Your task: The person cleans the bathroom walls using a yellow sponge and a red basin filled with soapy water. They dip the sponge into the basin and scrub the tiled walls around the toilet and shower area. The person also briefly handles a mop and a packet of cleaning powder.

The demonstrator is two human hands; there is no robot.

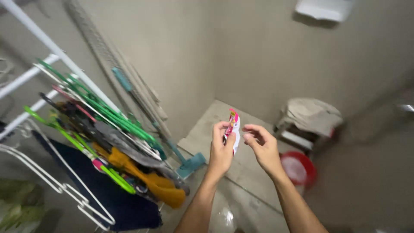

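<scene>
Pink-and-white sachet (233, 127) was pinched by the left hand (221, 151), the right hand (263, 149) seemingly tugging; spilling onto wet-looking floor (241, 190) was risked.

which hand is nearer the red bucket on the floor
Right. The right hand hovers just up and left of the red bucket; the left hand, holding the small sachet, is farther left.

This is a home laundry or utility corner with bare grey walls and a wet tiled floor (241, 172). At the left a white drying rack (47, 177) carries clothes on green hangers (108, 112). A blue-headed mop (189, 164) leans against the far wall, and a red bucket (297, 168) stands at the right.
</scene>
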